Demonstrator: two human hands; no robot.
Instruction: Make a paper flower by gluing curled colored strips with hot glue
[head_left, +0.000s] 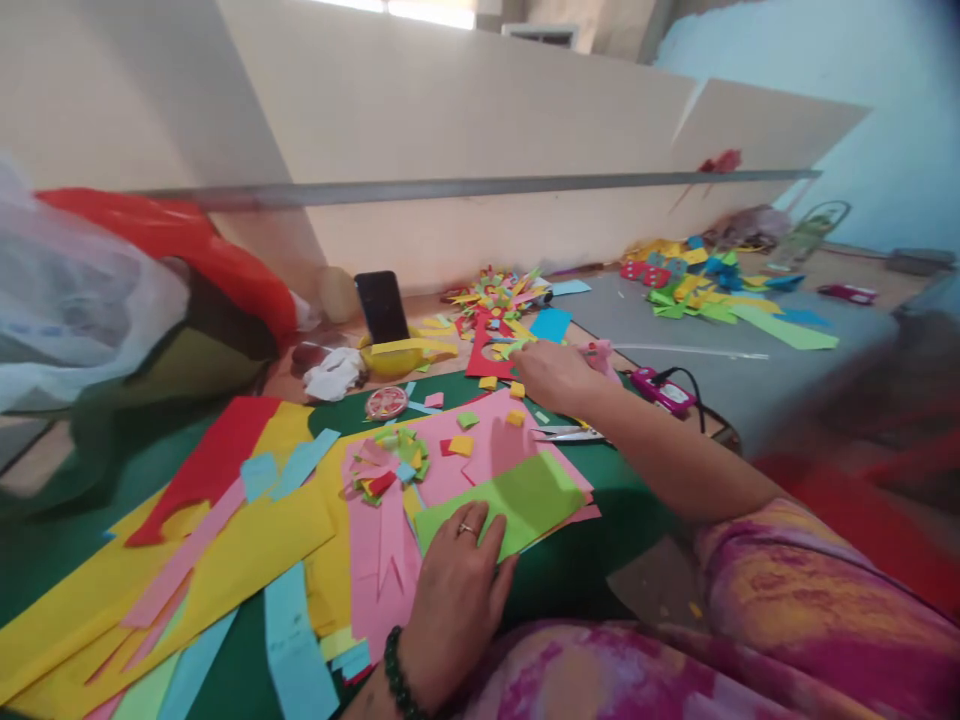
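My left hand [465, 580] lies with its fingers spread on a folded light-green paper sheet [529, 495], pressing it onto pink paper [510, 430]. My right hand [555, 378] reaches out over a red paper piece with a cutout [480, 355]. Its fingers are bent together beside small yellow and green scraps; their tips are partly hidden, and what they hold I cannot make out. Scissors [570, 434] rest below my right wrist. Left of the green sheet lies a paper rosette [386, 465] of many-coloured strips with pink tails. Small yellow squares [461, 446] are scattered on the pink paper.
Yellow, red, pink and blue strips [247, 540] overlap at the left. A phone [382, 308] leans upright at the back, near crumpled tissue [335, 374] and a round tin-like disc [387, 403]. A purple device with a cable [664, 392] sits right. Plastic bags [82, 290] bulge at far left.
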